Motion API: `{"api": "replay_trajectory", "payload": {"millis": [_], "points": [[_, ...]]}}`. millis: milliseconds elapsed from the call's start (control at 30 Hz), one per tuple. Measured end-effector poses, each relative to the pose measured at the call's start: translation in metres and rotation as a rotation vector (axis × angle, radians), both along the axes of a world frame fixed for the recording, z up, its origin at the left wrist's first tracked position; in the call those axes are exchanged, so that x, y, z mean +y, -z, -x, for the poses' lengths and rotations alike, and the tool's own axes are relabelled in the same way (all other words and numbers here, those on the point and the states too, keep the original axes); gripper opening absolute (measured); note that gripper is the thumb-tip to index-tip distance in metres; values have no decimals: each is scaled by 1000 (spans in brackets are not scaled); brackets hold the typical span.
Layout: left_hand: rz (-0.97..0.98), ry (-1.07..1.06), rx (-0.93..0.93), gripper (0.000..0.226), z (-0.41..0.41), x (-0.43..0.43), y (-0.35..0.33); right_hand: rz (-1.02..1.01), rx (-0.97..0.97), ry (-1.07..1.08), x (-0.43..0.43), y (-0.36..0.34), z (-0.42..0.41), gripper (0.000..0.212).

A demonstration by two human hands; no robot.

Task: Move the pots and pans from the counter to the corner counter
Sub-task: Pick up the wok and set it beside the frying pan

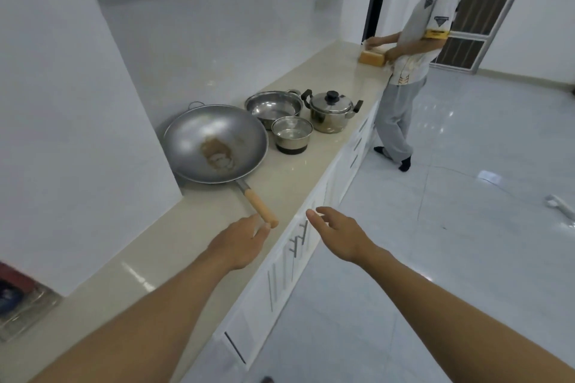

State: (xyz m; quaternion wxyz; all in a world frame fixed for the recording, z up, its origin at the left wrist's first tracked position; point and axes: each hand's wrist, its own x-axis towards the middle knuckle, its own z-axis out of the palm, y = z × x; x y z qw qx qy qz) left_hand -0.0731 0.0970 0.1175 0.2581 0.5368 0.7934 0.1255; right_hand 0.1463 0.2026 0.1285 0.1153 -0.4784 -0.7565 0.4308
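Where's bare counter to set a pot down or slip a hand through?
Bare counter runs from the wok handle toward the camera, along the white wall. Another bare stretch lies between the lidded pot and the wooden box. Crowded: wok, wide pan, small pot and lidded pot sit close together.

one wok (pixel 214 143), one wide pan (pixel 273 104), one small pot (pixel 292 134), one lidded pot (pixel 331 112), one box (pixel 371 56)

Wok (pixel 214 143), wide pot (pixel 273 106), small pot (pixel 292 134), lidded pot (pixel 331 112) clustered on counter (pixel 311 171).
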Motion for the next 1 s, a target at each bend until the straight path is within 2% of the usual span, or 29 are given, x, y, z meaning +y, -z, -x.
{"api": "replay_trajectory", "payload": {"millis": [67,200,467,633,767,1000], "points": [[-32,-22,-34,27,13,18,0,1,-6,-19,22,1,16,86],[-30,-122,-41,48,42,53,0,4,-25,-59,62,5,48,85],[26,-257,-117,49,88,79,31,86,-72,-132,115,27,118,77],[68,-381,-160,67,106,84,60,179,-99,-192,148,44,162,78],[62,-500,-224,67,108,90,74,301,-99,-245,177,66,194,74],[15,-732,-326,54,89,103,87,556,-109,-301,204,95,249,60]]}}
